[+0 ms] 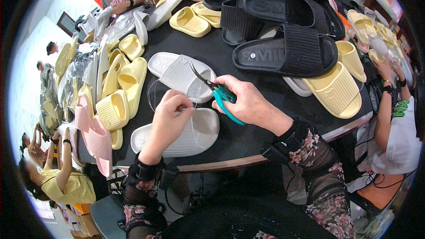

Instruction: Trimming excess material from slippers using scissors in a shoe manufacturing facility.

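My right hand (254, 102) grips small scissors (226, 104) with teal handles. Their dark blades are parted and point up and left over a pale grey slide sandal (172, 71). A second pale grey slide sandal (201, 128) lies nearer me, partly covered by my left hand (166, 121). That hand is closed in a pinch, left of the scissors. A thin clear strand (149, 94) loops out beside it and seems to run into the pinch; the fingers hide its end.
Black slide sandals (305, 51) are piled at the right, with yellow ones (334, 90) beside and under them. Yellow and pink (95, 135) sandals crowd the dark table's (230, 144) left side. Other people work around it, including a person in yellow (68, 186) at the left.
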{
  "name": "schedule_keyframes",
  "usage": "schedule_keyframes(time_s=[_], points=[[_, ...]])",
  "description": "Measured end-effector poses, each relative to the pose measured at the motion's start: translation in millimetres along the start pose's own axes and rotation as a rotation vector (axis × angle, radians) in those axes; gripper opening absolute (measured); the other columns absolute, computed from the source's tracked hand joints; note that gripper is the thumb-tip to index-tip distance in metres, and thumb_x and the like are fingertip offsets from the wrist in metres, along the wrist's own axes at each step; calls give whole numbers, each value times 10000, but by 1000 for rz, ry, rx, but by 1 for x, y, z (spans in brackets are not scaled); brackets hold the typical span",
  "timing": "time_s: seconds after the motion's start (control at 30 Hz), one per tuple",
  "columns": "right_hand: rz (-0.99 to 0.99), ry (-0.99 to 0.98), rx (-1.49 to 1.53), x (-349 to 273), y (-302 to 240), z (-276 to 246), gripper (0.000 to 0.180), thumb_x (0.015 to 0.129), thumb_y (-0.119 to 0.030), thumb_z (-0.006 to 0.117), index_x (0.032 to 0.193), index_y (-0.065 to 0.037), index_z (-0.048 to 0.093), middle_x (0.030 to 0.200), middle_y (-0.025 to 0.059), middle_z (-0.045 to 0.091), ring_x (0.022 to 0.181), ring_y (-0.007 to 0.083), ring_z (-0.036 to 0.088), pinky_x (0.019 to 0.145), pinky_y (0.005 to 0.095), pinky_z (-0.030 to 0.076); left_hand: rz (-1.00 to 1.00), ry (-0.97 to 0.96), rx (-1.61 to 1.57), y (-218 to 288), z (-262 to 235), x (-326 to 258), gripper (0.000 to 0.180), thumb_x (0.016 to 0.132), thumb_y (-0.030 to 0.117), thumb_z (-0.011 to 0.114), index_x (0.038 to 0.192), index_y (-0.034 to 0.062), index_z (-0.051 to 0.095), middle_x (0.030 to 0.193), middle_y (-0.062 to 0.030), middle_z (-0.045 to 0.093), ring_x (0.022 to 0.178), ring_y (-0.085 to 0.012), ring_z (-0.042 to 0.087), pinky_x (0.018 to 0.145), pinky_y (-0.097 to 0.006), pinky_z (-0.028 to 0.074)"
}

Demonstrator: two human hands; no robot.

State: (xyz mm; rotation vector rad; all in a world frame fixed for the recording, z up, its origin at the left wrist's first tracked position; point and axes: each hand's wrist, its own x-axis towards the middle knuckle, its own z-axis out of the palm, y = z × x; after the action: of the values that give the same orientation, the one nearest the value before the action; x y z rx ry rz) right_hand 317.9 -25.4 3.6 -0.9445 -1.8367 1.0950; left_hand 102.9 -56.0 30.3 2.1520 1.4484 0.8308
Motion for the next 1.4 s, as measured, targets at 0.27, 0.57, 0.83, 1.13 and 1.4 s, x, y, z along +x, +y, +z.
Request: schedule_keyframes(time_s=[0.27, 0.57, 0.83, 1.13, 1.4], points=[[23, -169, 137, 0, 10, 5, 410, 797, -125, 688, 1151, 0, 522, 867, 109, 634, 796, 91, 595, 704, 259, 478, -55, 235, 120, 2, -7, -23, 75, 721, 4, 638, 763, 18, 577, 789, -80, 576, 780, -239, 561, 706, -316, 451], [-178, -136, -591, -5, 4, -5, 416, 745, -121, 637, 1130, -15, 523, 889, 158, 613, 822, 308, 614, 755, 402, 496, -179, 310, -88, -4, -2, -24, 53, 748, -29, 607, 782, -28, 566, 766, -77, 569, 738, -170, 547, 699, -271, 447], [-235, -170, -676, -8, 4, -3, 428, 725, -123, 645, 1119, -15, 515, 907, 152, 588, 862, 301, 580, 780, 399, 489, -186, 330, -125, -9, 1, -26, 65, 752, -28, 611, 797, -32, 564, 771, -73, 566, 730, -161, 540, 697, -262, 442], [-301, -107, -669, -8, 9, 3, 303, 728, -155, 639, 956, -8, 503, 826, 172, 592, 819, 334, 602, 726, 424, 506, -67, 276, -45, -11, 5, -27, 54, 774, -38, 587, 821, -20, 566, 773, -18, 552, 743, -91, 497, 710, -218, 410], [-304, -122, -675, -8, 8, 5, 300, 757, -137, 633, 997, -1, 513, 809, 160, 600, 781, 311, 624, 693, 400, 516, -58, 272, -38, -7, 4, -26, 67, 760, -42, 593, 819, -24, 567, 768, -36, 550, 740, -109, 504, 716, -227, 416]])
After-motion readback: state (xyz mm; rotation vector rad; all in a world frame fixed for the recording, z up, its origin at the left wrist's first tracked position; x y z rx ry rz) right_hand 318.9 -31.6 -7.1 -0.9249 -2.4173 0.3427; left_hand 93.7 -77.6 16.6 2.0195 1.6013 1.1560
